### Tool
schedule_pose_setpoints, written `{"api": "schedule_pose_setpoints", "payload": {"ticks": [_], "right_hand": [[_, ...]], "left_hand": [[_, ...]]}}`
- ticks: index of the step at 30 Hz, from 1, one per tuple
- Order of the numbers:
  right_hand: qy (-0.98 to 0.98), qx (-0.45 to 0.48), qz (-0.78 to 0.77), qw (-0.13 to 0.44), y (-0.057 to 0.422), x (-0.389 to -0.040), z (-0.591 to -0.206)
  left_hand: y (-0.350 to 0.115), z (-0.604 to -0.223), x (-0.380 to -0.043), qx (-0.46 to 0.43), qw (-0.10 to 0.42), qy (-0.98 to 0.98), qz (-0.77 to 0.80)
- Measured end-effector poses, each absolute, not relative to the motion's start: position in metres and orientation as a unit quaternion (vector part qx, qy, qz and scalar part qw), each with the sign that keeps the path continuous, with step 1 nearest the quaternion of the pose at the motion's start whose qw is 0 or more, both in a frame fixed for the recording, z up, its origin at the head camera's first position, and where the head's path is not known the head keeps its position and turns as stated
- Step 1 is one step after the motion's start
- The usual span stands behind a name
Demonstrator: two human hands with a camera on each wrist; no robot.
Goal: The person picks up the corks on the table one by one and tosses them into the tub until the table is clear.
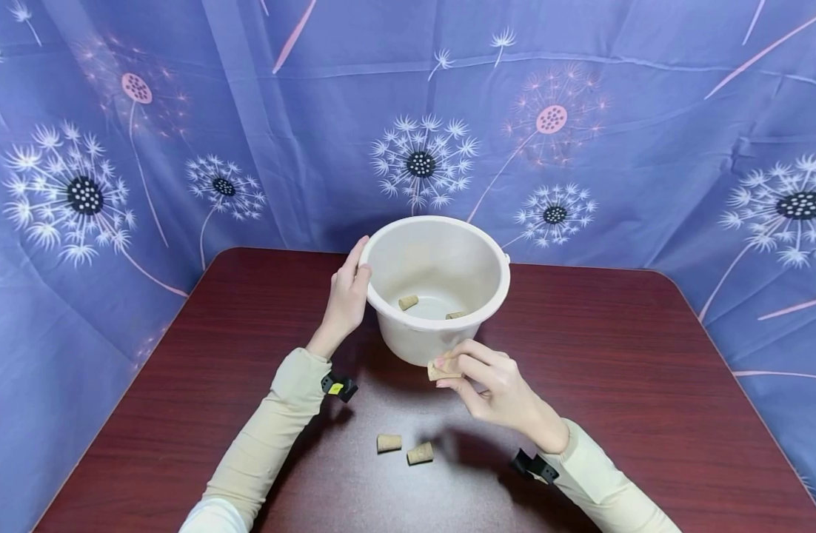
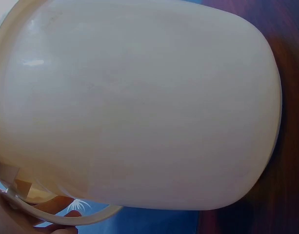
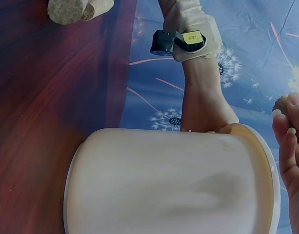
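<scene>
A white plastic bucket stands near the far edge of the table, its open top tilted toward me. My left hand grips its left rim; in the left wrist view those fingers curl at the bucket's handle ring. Two corks lie inside, one cork on the left and another cork partly hidden by the near rim. In front of the bucket, my right hand pinches a tapered cork between thumb and fingers, below rim height. The right wrist view shows this cork partly covered by fingers.
Two loose corks lie close together on the dark red table, a left cork and a right cork. A blue curtain with dandelion prints hangs right behind the table and along both sides.
</scene>
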State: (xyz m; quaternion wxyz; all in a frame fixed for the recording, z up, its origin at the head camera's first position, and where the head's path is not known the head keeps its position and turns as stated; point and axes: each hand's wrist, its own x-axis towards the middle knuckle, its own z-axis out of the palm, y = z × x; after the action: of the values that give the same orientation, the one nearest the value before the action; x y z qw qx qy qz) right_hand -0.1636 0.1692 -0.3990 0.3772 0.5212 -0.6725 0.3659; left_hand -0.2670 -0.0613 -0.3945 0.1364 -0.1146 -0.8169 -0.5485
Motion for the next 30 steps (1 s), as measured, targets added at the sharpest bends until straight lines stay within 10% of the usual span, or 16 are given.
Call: {"api": "schedule_pose_setpoints", "payload": {"ticks": [30], "right_hand": [[-0.679, 0.505, 0.360, 0.393, 0.1696, -0.1647, -0.3903]], "left_hand": [[-0.0619, -0.3936, -0.2667, -0.117, 0.135, -0.815, -0.551]]}}
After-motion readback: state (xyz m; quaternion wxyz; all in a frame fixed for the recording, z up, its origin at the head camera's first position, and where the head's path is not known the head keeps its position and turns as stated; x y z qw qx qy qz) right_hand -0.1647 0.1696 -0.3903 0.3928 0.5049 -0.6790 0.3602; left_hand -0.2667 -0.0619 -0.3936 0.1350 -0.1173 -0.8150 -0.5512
